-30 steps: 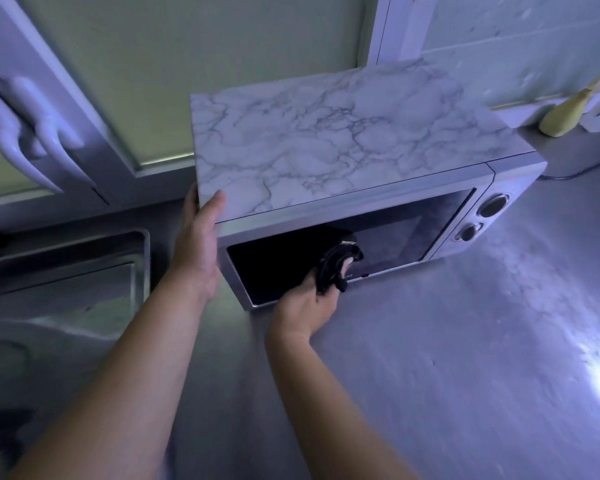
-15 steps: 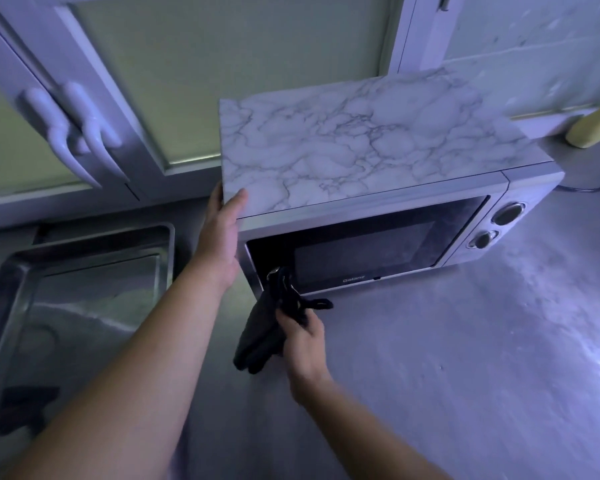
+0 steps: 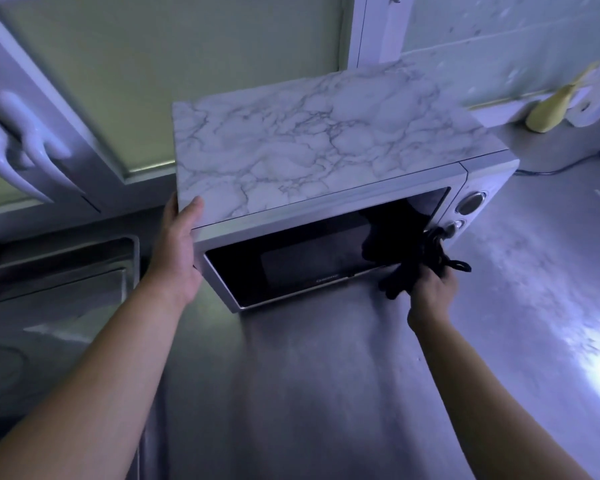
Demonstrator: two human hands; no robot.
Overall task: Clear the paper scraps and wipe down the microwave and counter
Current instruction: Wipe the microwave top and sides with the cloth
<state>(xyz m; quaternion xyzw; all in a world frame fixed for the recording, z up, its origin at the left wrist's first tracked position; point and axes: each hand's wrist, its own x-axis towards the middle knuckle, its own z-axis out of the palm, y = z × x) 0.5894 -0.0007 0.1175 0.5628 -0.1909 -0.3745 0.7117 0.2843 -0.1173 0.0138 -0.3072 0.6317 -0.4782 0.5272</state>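
Left hand [image 3: 175, 251]: thumb lies over the top edge of the microwave [image 3: 326, 150]; fingers hidden behind its left wall.
Right hand [image 3: 430, 292]: fingertips buried in the dark cloth [image 3: 416, 258] it grips.
Dark cloth: upper part merges with the dark door glass; outline there cannot be traced.
Lower knob [image 3: 455, 226]: partly covered by the cloth; markings unreadable.
Door lettering [image 3: 326, 279]: too small to read.
Sink [image 3: 66, 254]: cut off by the left edge; contents blurred.
Cabinet handles [image 3: 25, 143]: cut off at the left edge.
Yellow object [image 3: 551, 109]: blurred; identity cannot be told.
Cable [image 3: 561, 169]: one end hidden behind the microwave, the other runs off the right edge.
Forearms: cut off by the bottom edge.
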